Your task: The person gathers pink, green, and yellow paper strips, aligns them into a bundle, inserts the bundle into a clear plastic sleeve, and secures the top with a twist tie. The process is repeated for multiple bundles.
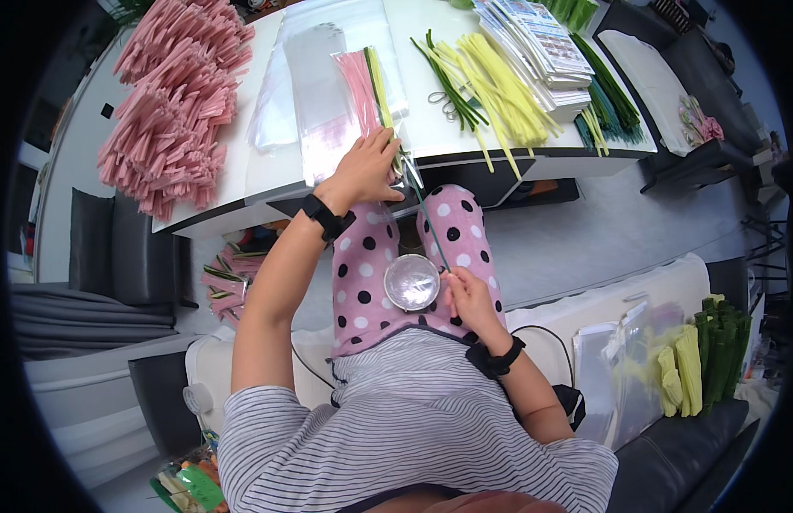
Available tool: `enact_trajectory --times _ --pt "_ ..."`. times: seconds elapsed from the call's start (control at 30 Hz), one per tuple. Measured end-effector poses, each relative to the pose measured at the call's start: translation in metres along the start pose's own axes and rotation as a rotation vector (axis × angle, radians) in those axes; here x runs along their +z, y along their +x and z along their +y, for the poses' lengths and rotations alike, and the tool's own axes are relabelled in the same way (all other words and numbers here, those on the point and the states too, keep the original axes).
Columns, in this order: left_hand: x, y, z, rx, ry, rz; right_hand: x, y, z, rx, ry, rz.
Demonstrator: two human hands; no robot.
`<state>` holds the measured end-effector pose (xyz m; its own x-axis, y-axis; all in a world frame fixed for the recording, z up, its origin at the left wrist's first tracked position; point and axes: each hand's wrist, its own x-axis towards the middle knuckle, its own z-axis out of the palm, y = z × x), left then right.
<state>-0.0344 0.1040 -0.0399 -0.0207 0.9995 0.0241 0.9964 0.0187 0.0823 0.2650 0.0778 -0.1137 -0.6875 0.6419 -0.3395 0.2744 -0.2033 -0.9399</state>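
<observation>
My left hand (366, 168) lies palm down at the front edge of the white table, fingers spread. Under it is a clear plastic sleeve holding a bundle of pink, green and yellow chenille stems (363, 90). My right hand (468, 296), above my lap, pinches the lower end of a thin dark green stem (433, 226). That stem slants up to the sleeve's near end; whether its tip is inside, I cannot tell. On my lap rests a round, clear, shiny object (412, 283), possibly a tape roll or cup.
A large heap of pink chenille stems (172, 109) covers the table's left. Flat clear sleeves (319, 83) lie mid-table. Rightward are yellow stems (505, 90), scissors (442, 102) and stacked printed sheets (544, 51). More sleeves (601, 365) and stem bundles (717, 353) sit on the sofa.
</observation>
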Motion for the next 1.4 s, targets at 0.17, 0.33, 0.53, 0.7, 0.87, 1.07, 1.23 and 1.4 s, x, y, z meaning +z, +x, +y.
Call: enact_trajectory --times 0.17,0.33,0.53,0.7,0.87,1.07,1.23,1.4 --pt "0.001 -0.003 -0.001 0.004 -0.044 0.037 -0.023 -0.007 0.003 -0.174 -0.449 0.104" --pt "-0.002 -0.004 0.002 0.008 -0.046 0.041 -0.039 -0.017 -0.001 -0.358 -0.690 0.176" --pt "-0.003 -0.003 0.004 0.017 -0.080 0.060 -0.043 -0.023 0.000 -0.223 -0.769 0.326" --pt "0.002 -0.006 0.002 0.033 -0.151 0.121 -0.031 -0.023 0.012 -0.237 -0.648 0.283" --pt "0.006 -0.008 0.005 0.054 -0.151 0.207 -0.026 -0.036 0.017 -0.131 -0.515 0.209" --pt "0.006 -0.006 0.008 -0.014 -0.184 0.180 -0.005 -0.049 0.013 0.015 -0.113 0.024" --pt "0.004 -0.009 0.013 0.015 -0.190 0.292 -0.001 -0.063 0.011 -0.006 -0.104 -0.039" --pt "0.014 -0.009 0.028 0.009 -0.098 0.355 -0.001 -0.040 0.019 -0.025 0.036 -0.006"
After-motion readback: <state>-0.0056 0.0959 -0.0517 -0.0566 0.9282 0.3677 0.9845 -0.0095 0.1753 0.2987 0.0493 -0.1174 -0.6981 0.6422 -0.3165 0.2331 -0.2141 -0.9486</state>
